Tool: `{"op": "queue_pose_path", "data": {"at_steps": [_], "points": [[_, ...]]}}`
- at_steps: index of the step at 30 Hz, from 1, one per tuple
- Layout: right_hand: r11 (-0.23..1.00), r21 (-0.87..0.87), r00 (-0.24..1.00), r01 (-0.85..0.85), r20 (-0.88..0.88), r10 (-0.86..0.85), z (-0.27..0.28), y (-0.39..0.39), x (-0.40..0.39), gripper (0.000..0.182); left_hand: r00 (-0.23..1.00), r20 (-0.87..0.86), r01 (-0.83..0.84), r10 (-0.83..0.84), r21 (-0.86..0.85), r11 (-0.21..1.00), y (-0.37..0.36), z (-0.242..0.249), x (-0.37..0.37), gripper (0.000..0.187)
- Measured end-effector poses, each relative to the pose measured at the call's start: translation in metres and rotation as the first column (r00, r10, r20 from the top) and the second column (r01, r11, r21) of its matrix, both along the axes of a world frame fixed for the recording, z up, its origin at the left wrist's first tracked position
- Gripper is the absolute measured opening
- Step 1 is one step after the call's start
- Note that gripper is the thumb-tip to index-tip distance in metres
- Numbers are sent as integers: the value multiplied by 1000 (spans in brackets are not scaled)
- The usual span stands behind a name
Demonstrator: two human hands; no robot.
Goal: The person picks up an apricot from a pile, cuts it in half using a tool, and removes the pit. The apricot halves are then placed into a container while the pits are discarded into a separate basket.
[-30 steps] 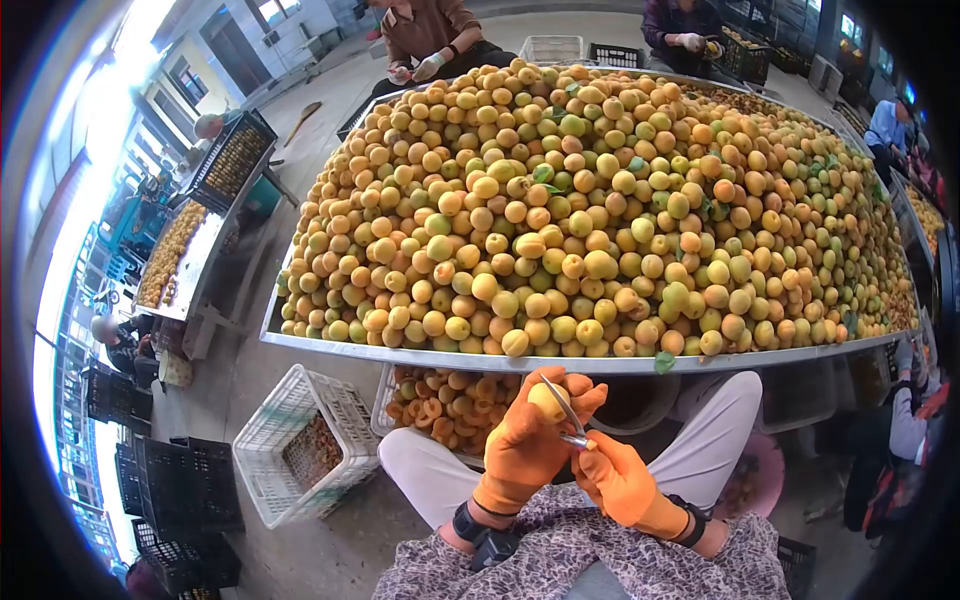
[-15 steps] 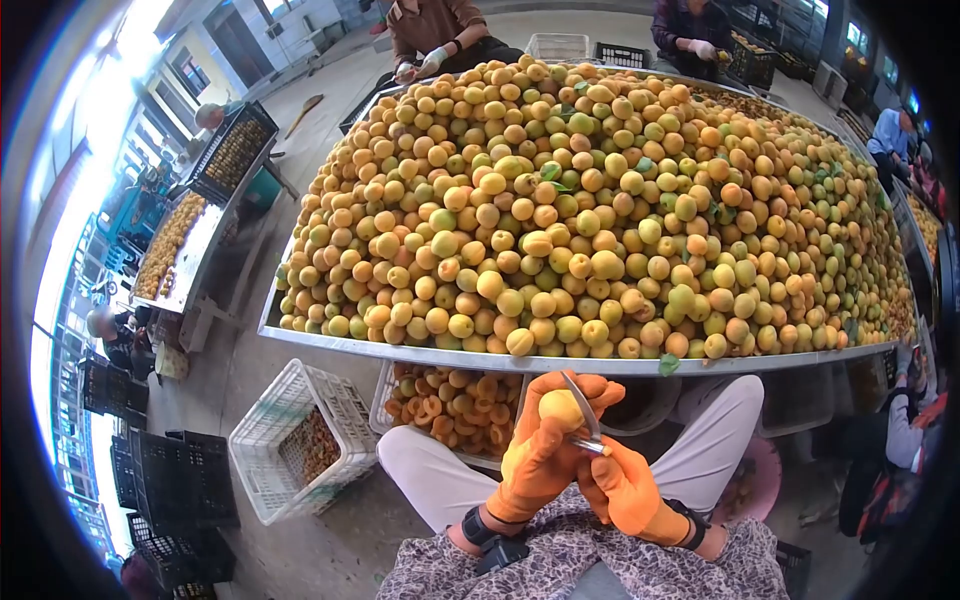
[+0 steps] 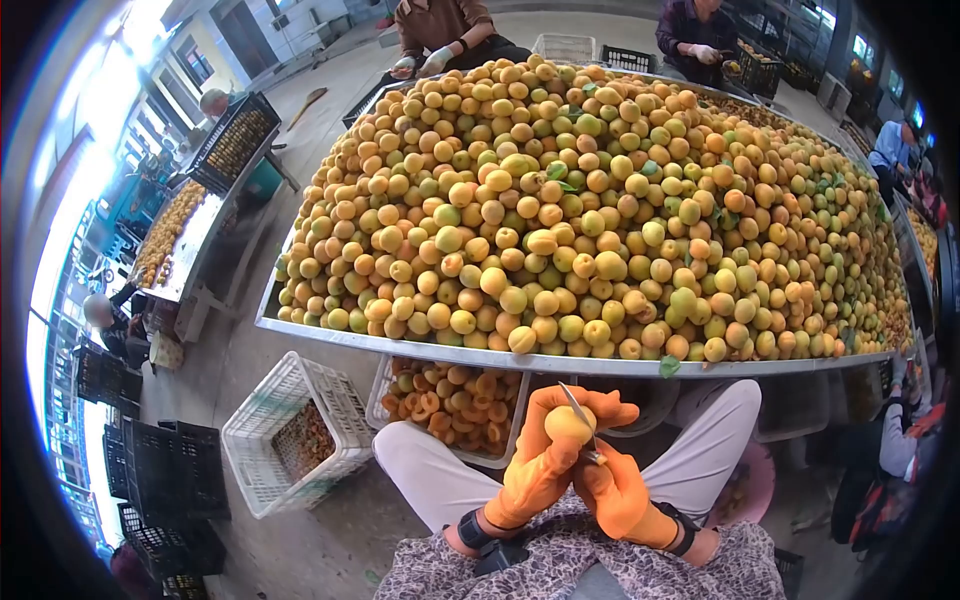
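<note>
Both my hands wear orange gloves and are held together above my lap, just below the front edge of the fruit table. My left hand [image 3: 535, 470] is closed around a yellow apricot [image 3: 569, 425], gripping it between thumb and fingers. In my right hand [image 3: 622, 495] is a small knife [image 3: 578, 405], its handle inside the fist. The blade points up and away and lies against the right side of the apricot. Beyond my hands, a large heap of apricots [image 3: 540, 240] fills the metal-rimmed table [image 3: 420, 346].
A white plastic crate [image 3: 265, 440] with brown bits in it stands at left. Beside my knee sits a crate of halved apricots [image 3: 455, 405]. A pink basin [image 3: 752, 485] is at right, black crates [image 3: 175, 475] at far left. Gloved people [image 3: 450, 35] sit across the table.
The knife blade has turned to lie closer along the apricot's side, and both hands have shifted slightly down. My left fingers have stretched further to the right behind the apricot.
</note>
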State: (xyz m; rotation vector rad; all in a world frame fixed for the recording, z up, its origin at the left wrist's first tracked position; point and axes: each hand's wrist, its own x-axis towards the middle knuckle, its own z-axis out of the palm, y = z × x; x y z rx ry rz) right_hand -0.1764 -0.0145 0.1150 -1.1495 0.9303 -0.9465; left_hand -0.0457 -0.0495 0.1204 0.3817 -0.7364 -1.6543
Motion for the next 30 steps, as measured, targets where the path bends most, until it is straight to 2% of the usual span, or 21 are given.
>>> {"op": "queue_pose_path", "data": {"at_steps": [3, 4, 5, 6, 7, 9, 11, 13, 14, 15, 17, 18, 19, 21, 22, 23, 25, 27, 29, 30], "points": [[998, -52, 998, -22, -67, 19, 1, 0, -3, 36, 998, 41, 43, -43, 18, 999, 1, 9, 8, 59], [998, -53, 997, -27, -67, 24, -1, -2, -7, 36, 988, 135, 81, -70, -82, 993, -2, 11, 14, 59], [990, -71, 988, -121, -102, 113, -4, -6, -15, 36, 970, 229, 124, -83, -173, 977, -4, 13, 20, 60], [973, -86, 970, -215, -139, 201, -5, -9, -22, 36, 971, 225, 116, -76, -171, 978, -6, 16, 27, 60], [971, -86, 967, -223, -144, 210, -1, -14, -27, 36, 943, 297, 197, -148, -144, 970, -8, 19, 36, 60], [933, -98, 925, -347, -202, 323, 8, -22, -35, 35, 854, 432, 354, -290, -74, 932, -15, 26, 52, 62], [919, -102, 910, -380, -217, 353, 5, -22, -33, 36, 825, 486, 394, -288, -131, 910, -24, 30, 56, 62], [965, -170, 975, -200, 58, 213, 1, -13, -16, 57, 861, 313, 476, -400, -222, 851, -31, 32, 52, 63], [975, -137, 964, -174, 179, 197, -14, -7, -14, 57, 900, 146, 426, -410, -101, 899, -21, 32, 44, 73], [972, -151, 963, -181, 175, 206, -18, -10, -12, 57, 925, 77, 379, -373, -95, 920, -15, 20, 35, 79], [931, -362, 994, -51, 72, 82, -19, -16, -11, 38, 938, -54, 339, -341, -45, 940, -1, 16, 22, 78], [869, -490, 998, -64, -16, 65, -10, -23, -13, 35, 958, -39, 279, -283, -89, 956, 3, 16, 19, 76], [869, -490, 997, -77, -25, 74, -7, -29, -16, 35, 960, -48, 270, -275, -92, 959, 4, 19, 20, 76], [768, -611, 980, -193, -78, 184, -3, -36, -24, 34, 949, 245, 233, -197, -129, 964, 3, 39, 30, 64], [754, -596, 960, -278, -146, 238, -3, -38, -31, 38, 922, 308, 326, -233, -296, 898, -10, 47, 39, 55], [753, -593, 958, -286, -147, 248, -7, -40, -37, 38, 925, 306, 317, -226, -293, 902, -15, 47, 45, 55], [760, -519, 920, -390, -199, 336, -6, -45, -40, 43, 841, 536, 372, -77, -469, 801, -25, 46, 52, 51], [762, -504, 913, -407, -253, 321, 4, -41, -43, 46, 731, 683, 446, 6, -484, 753, -33, 55, 61, 49], [834, -427, 929, -351, -273, 251, 4, -35, -40, 47, 562, 824, 539, 72, -431, 724, -39, 64, 68, 52], [858, -397, 936, -326, -263, 234, 1, -31, -36, 49, 562, 823, 542, 76, -436, 719, -42, 60, 68, 52]]}}
